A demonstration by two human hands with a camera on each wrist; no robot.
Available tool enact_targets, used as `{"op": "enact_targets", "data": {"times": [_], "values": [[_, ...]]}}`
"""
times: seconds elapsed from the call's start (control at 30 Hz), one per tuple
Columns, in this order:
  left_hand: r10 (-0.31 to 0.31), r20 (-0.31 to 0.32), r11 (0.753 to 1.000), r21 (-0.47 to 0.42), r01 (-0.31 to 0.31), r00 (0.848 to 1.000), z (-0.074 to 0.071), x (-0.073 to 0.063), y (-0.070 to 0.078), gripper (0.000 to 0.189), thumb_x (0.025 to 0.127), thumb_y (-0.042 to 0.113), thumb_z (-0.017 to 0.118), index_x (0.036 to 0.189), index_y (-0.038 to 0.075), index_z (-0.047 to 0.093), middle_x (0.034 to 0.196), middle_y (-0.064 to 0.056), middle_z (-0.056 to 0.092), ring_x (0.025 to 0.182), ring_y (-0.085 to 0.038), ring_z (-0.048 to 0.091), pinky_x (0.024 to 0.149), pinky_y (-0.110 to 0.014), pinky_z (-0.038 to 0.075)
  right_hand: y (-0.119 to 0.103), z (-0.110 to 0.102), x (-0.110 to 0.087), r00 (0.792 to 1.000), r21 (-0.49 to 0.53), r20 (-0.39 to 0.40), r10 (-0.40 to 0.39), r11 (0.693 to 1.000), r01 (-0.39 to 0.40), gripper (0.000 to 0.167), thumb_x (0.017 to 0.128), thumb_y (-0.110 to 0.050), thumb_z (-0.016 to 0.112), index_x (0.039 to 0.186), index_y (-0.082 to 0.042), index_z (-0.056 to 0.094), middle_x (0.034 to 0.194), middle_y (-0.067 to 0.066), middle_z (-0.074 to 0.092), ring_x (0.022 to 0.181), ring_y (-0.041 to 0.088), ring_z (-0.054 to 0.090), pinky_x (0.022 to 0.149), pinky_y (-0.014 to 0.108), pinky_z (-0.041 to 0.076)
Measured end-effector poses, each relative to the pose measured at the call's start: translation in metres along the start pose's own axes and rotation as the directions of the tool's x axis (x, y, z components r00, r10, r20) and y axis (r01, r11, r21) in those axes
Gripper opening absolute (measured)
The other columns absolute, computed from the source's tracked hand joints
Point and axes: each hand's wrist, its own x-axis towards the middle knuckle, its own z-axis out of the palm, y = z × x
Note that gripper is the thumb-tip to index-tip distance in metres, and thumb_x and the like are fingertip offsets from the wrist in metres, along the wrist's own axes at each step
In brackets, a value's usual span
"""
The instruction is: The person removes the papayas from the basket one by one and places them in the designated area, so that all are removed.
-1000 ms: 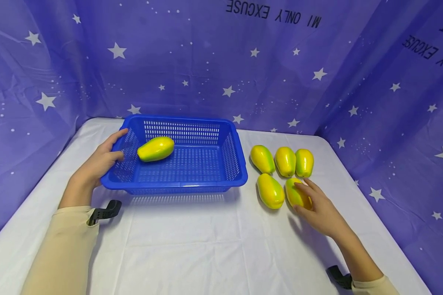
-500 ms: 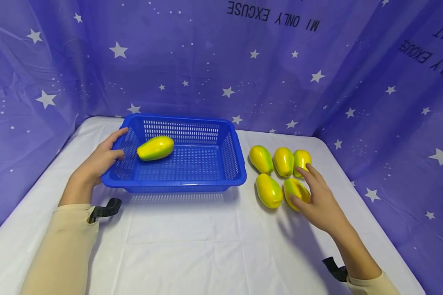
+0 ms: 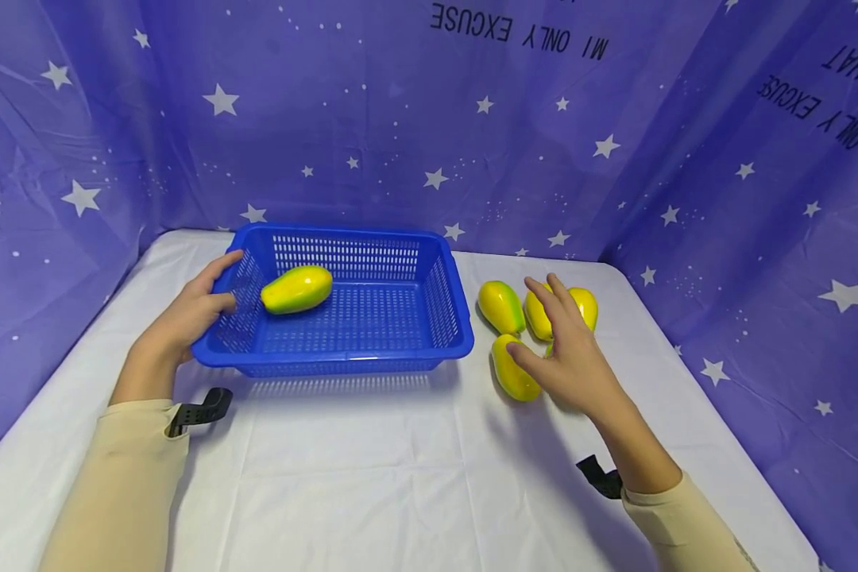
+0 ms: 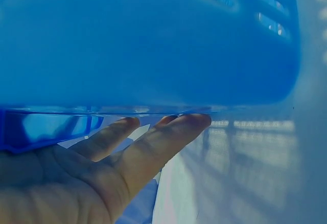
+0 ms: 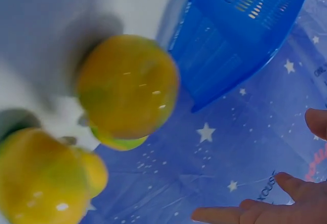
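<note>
In the head view my left hand (image 3: pixel 186 314) grips the left end of a blue plastic basket (image 3: pixel 350 359), with the thumb over the rim. The left wrist view shows that hand's fingers (image 4: pixel 153 152) stretched along the basket's side (image 4: pixel 143 45). A yellow-green papaya (image 3: pixel 297 290) lies in the basket's left part. Over the papayas at right my right hand (image 3: pixel 572 361) hovers, fingers spread, holding nothing. Its thumb overlaps a front papaya (image 3: pixel 513 372) in view; contact I cannot tell. Another front papaya is mostly hidden beneath that hand.
Behind the front papayas stand a back papaya (image 3: pixel 500 307), a middle one (image 3: pixel 539 316) and a right one (image 3: pixel 584 306). A white cloth (image 3: pixel 357 477) covers the table. Purple star-printed curtain (image 3: pixel 372 119) closes off the back and sides.
My right hand has moved left from the right front papaya, fingers spread, towards the left front one. My left hand and the basket have stayed in place.
</note>
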Motion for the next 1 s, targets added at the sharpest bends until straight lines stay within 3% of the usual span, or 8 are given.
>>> {"op": "enact_targets", "data": {"times": [0.4, 0.57, 0.6, 0.8, 0.87, 1.0], "values": [[0.002, -0.014, 1.000, 0.014, -0.001, 1.000, -0.006, 0.001, 0.004, 0.085, 0.087, -0.002, 0.035, 0.158, 0.032, 0.003, 0.161, -0.014, -0.010, 0.132, -0.044, 0.021, 0.086, -0.047, 0.048, -0.049, 0.014, 0.047, 0.998, 0.015, 0.001, -0.058, 0.998, 0.058, 0.086, 0.082, -0.041, 0.071, 0.153, -0.043, 0.023, 0.161, -0.012, 0.004, 0.146, 0.025, 0.012, 0.102, 0.071, 0.022], [0.010, -0.019, 1.000, 0.011, -0.010, 1.000, -0.003, 0.001, 0.006, 0.085, 0.086, -0.003, 0.036, 0.158, 0.031, 0.005, 0.162, -0.011, -0.010, 0.135, -0.040, 0.017, 0.097, -0.057, 0.037, -0.068, 0.017, 0.063, 0.996, 0.022, 0.022, -0.092, 0.996, 0.092, 0.084, 0.082, -0.042, 0.070, 0.153, -0.040, 0.024, 0.161, -0.012, 0.003, 0.145, 0.027, 0.017, 0.101, 0.067, 0.030], [0.013, -0.018, 1.000, 0.008, -0.013, 1.000, -0.002, 0.001, 0.006, 0.085, 0.086, -0.003, 0.036, 0.158, 0.030, 0.005, 0.162, -0.010, -0.010, 0.135, -0.039, 0.016, 0.098, -0.057, 0.036, -0.070, 0.018, 0.066, 0.995, 0.014, 0.024, -0.099, 0.995, 0.098, 0.084, 0.083, -0.042, 0.070, 0.153, -0.039, 0.025, 0.161, -0.010, 0.004, 0.143, 0.028, 0.024, 0.099, 0.065, 0.034], [0.026, -0.019, 1.000, -0.003, -0.026, 0.999, 0.000, 0.000, 0.006, 0.085, 0.085, -0.004, 0.036, 0.158, 0.028, 0.008, 0.162, -0.011, -0.005, 0.132, -0.038, 0.021, 0.089, -0.044, 0.044, -0.085, 0.029, 0.082, 0.990, 0.003, 0.067, -0.125, 0.992, 0.125, 0.085, 0.084, -0.040, 0.069, 0.155, -0.033, 0.023, 0.162, -0.002, 0.005, 0.142, 0.031, 0.028, 0.099, 0.061, 0.037], [0.026, -0.019, 1.000, -0.005, -0.026, 0.999, 0.000, -0.001, 0.005, 0.085, 0.085, -0.004, 0.036, 0.158, 0.028, 0.008, 0.162, -0.012, -0.005, 0.132, -0.038, 0.022, 0.086, -0.040, 0.046, -0.090, 0.033, 0.089, 0.988, 0.004, 0.082, -0.132, 0.991, 0.132, 0.085, 0.084, -0.040, 0.069, 0.155, -0.031, 0.023, 0.162, -0.001, 0.005, 0.143, 0.031, 0.023, 0.100, 0.060, 0.036], [0.021, -0.014, 0.999, -0.027, -0.021, 1.000, -0.001, -0.002, 0.002, 0.084, 0.086, -0.003, 0.035, 0.158, 0.029, 0.007, 0.161, -0.014, -0.005, 0.131, -0.041, 0.024, 0.084, -0.042, 0.050, -0.102, 0.042, 0.103, 0.982, 0.004, 0.106, -0.154, 0.988, 0.154, 0.086, 0.083, -0.041, 0.069, 0.155, -0.029, 0.023, 0.162, 0.002, 0.006, 0.143, 0.031, 0.024, 0.101, 0.059, 0.036]]}}
